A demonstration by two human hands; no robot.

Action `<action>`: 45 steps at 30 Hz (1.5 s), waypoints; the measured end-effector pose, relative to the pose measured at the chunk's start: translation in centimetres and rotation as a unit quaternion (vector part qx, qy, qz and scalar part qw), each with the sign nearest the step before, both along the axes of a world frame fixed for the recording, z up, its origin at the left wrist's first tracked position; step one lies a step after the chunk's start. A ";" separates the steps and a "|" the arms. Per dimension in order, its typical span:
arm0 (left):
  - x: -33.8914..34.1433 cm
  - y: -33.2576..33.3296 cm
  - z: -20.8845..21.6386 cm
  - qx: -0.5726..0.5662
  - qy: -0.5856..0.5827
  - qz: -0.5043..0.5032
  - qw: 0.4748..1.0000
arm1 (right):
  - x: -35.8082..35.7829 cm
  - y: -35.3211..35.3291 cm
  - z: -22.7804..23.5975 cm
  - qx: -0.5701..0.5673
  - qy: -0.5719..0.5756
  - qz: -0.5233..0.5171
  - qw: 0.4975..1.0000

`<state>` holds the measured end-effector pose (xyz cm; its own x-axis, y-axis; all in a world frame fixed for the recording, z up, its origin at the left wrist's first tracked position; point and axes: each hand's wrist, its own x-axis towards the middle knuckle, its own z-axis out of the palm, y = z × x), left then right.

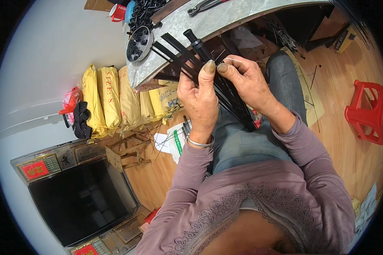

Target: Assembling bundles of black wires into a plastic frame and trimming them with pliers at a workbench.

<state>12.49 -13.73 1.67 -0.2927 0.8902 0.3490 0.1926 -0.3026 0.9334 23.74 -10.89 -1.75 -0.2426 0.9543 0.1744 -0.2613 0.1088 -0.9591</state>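
My left hand (198,100) is closed around a bundle of long black ribs (234,104) that slant from the table edge down across my lap. A black capped shaft (196,42) sticks up out of the bundle above my thumb. My right hand (246,80) pinches a thin pale wire (233,60) between thumb and forefinger, right at the top of the bundle beside my left thumb. A silver bangle sits on my left wrist. My lap, in blue jeans, lies under both hands.
A marble-topped table (208,21) carries a metal bowl of small black parts (138,43), a heap of black pieces, pliers (204,6) and a red cup (118,12). Yellow sacks (110,100) lean on the wall. A red plastic stool (368,111) stands on the wooden floor at right.
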 end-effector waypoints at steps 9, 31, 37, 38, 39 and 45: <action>0.3 -0.2 0.1 -0.057 -0.019 0.023 0.998 | 0.5 0.5 -0.6 -0.049 0.006 0.019 0.999; -0.5 0.2 -0.2 -0.035 -0.099 -0.054 0.993 | 1.9 1.0 -1.0 -0.053 0.013 0.108 0.993; -0.7 0.1 -0.6 -0.037 -0.094 -0.036 0.994 | 2.6 1.7 -1.3 -0.153 0.072 0.175 0.970; -0.8 0.1 -0.7 -0.037 -0.093 -0.037 0.994 | 2.6 1.7 -1.2 -0.153 0.065 0.171 0.971; -0.8 0.1 -0.8 -0.036 -0.092 -0.039 0.994 | 2.6 1.7 -1.1 -0.153 0.058 0.168 0.972; -1.2 0.1 -0.7 -0.037 -0.096 -0.054 0.993 | 2.3 1.0 -0.5 -0.116 0.031 0.157 0.980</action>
